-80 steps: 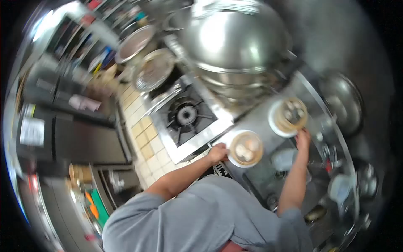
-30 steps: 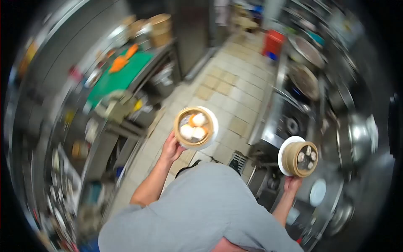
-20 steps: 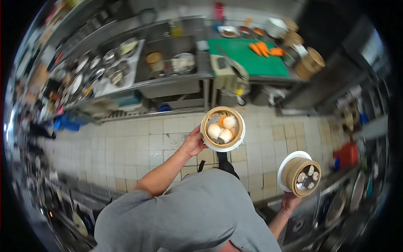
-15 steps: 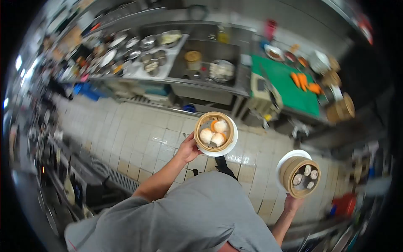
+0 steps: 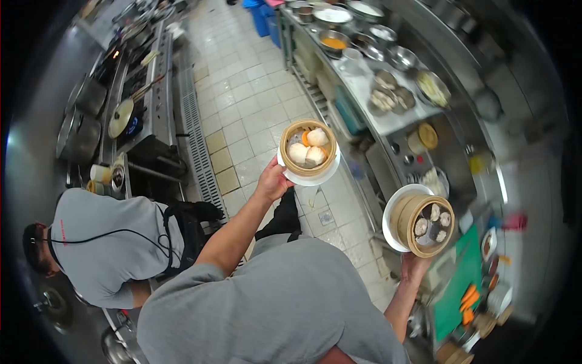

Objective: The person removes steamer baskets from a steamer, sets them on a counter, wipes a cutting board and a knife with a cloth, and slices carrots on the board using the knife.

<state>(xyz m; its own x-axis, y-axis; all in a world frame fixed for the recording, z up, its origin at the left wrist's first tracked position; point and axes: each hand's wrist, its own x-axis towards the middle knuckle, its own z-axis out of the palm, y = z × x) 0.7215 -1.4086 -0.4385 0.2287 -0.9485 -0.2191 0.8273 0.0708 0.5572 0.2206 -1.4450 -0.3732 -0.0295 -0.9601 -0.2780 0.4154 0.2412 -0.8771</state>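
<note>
My left hand point(image 5: 273, 181) is closed on the rim of a white plate point(image 5: 310, 181). On that plate sits a round bamboo steamer point(image 5: 330, 165) with three pale dumplings point(image 5: 315, 154) and a bit of orange inside. To the right, my right hand point(image 5: 416, 267) holds a second white plate point(image 5: 391, 224) from below, its fingers partly hidden. A deeper bamboo steamer point(image 5: 401, 221) stands on it, tilted toward me in view, with several small pleated dumplings point(image 5: 421, 227) on a dark liner. Both plates are held up over the tiled floor.
At left, a co-worker in a grey shirt point(image 5: 109, 242) bends beside the stove point(image 5: 145, 91), where a pan point(image 5: 121, 118) sits over a blue flame. The tiled aisle point(image 5: 242, 121) runs ahead. Right: counter with bowls point(image 5: 333, 41), a sink point(image 5: 454, 161), a green cutting board point(image 5: 458, 279) with carrots point(image 5: 468, 297).
My view has turned left, from facing the sink to looking along the aisle. The co-worker and stove have come into view. Both hands still hold their plates with the steamers.
</note>
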